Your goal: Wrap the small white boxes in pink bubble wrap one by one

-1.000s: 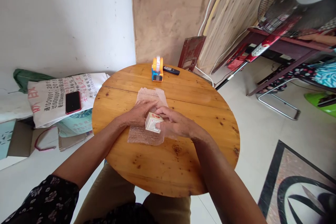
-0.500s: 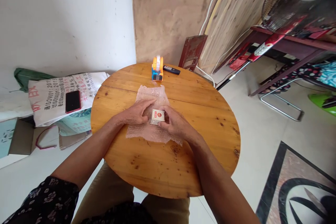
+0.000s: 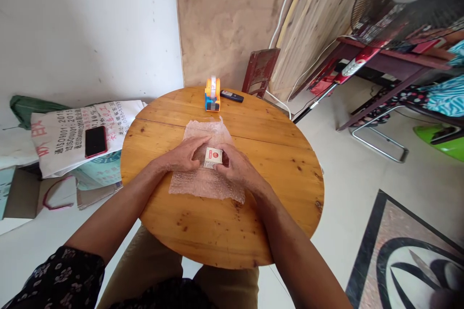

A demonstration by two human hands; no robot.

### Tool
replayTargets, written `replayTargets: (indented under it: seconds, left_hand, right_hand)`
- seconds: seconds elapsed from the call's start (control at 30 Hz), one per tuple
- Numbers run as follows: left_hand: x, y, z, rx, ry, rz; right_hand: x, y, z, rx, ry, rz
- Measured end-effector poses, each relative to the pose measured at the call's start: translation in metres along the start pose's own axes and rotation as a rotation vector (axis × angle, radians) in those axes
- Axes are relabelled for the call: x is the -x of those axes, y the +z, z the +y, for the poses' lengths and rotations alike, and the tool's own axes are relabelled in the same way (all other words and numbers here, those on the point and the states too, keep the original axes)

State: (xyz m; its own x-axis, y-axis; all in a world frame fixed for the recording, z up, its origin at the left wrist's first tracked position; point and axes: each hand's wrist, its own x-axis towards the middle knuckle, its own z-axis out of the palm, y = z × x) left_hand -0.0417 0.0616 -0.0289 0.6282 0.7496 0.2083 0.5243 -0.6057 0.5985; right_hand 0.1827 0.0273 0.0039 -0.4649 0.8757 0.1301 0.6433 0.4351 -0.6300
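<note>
A small white box [image 3: 213, 157] with red print on top sits on a sheet of pinkish clear bubble wrap [image 3: 195, 186], about the middle of the wrap. My right hand [image 3: 235, 166] has its thumb and fingers around the box's right side. To the left of the box, my left hand [image 3: 184, 154] rests on the wrap with its fingers stretched out and thumb apart, holding nothing. A gap shows between the left thumb and the box.
On the round wooden table [image 3: 290, 174], an orange and blue tape dispenser [image 3: 212, 94] stands at the far side beside a dark, narrow device [image 3: 232, 96]. A phone [image 3: 96, 141] lies on printed sacks [image 3: 47, 145] at left. A fan [image 3: 384, 9] stands at right.
The whole view has shifted slightly. The box has turned a little within my right hand's hold. Both hands stay in nearly the same places on the wrap.
</note>
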Motion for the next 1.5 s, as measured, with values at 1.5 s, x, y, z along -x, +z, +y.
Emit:
replayTargets:
  seconds: [1.5]
  left_hand:
    - [0.033, 0.008, 0.081, -0.196, -0.054, 0.317]
  right_hand:
    - [-0.004, -0.009, 0.020, -0.606, 0.070, -0.060]
